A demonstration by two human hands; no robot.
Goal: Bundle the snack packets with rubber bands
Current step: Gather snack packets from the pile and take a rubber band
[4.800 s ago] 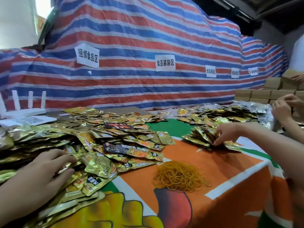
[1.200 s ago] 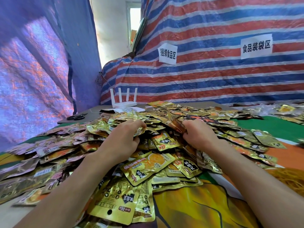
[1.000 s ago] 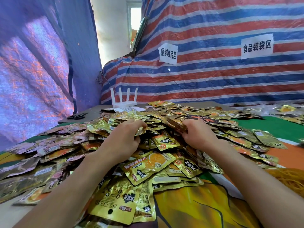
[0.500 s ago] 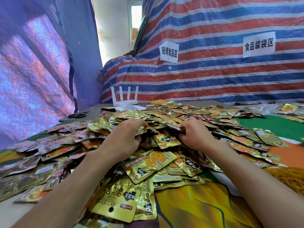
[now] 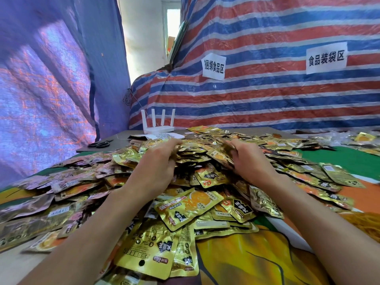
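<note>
Both grips buried in snack packets (image 5: 185,204) pile at 12 o'clock. Left grip (image 5: 159,159) and right grip (image 5: 247,159) each curled, pinching packets. Rubber bands (image 5: 368,223) at 3 o'clock.

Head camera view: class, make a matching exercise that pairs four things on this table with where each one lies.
Things:
1. scissors
2. router
3. rubber bands
4. snack packets

Places:
A. far right edge, near side
B. heaped mid-table, under both hands
C. far left, on bare grey tabletop
D. at the back, against the striped tarp

Pairs: 1-C, 2-D, 3-A, 4-B
</note>
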